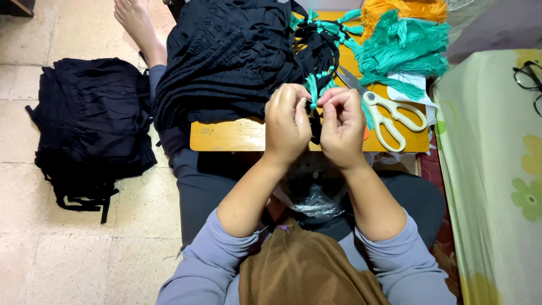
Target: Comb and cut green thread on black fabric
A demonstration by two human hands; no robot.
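Left hand (286, 121), right hand (340, 125) pinch teal tassel (312, 89) between fingertips, apparently.

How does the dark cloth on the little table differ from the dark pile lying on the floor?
The dark garment on the table is draped over the wooden table, beside the left hand; the pile on the floor lies on tiles, away from both hands. The table garment carries cords with teal tassels; the floor pile shows only plain dark straps. Both look like the same dark gathered fabric.

scissors (389, 116) right, black garments (226, 56) left
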